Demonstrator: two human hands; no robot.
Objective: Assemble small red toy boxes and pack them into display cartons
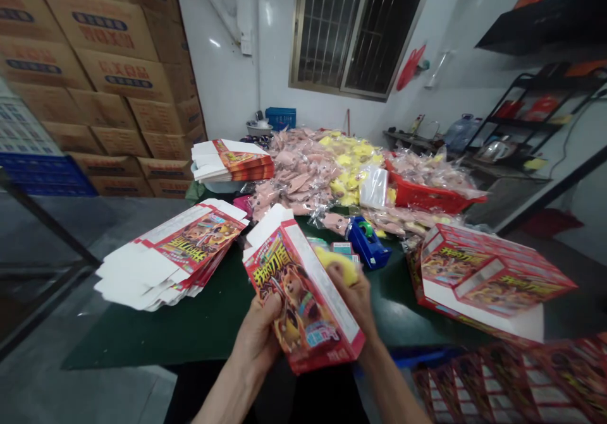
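My left hand [263, 326] is closed around the lower left side of a red printed carton [308, 301], its thumb on the picture front. The carton is tilted above the front of the table, and its white top flap [269, 227] stands up unfolded. Beside the carton's right side, my right hand [353, 291] grips a soft yellow item [344, 266], partly hidden by the fingers. Behind them lie a blue tape dispenser [367, 242] with green tape and several small packs [342, 248], mostly covered by the carton and hand.
Flat unfolded cartons [175, 253] lie in a stack at left, with more [232, 160] behind. Plastic-wrapped pink [298, 168] and yellow pieces [348, 158] are heaped at the back beside a red basket [422, 193]. Made-up cartons [488, 272] fill the right; cardboard boxes [114, 64] stand far left.
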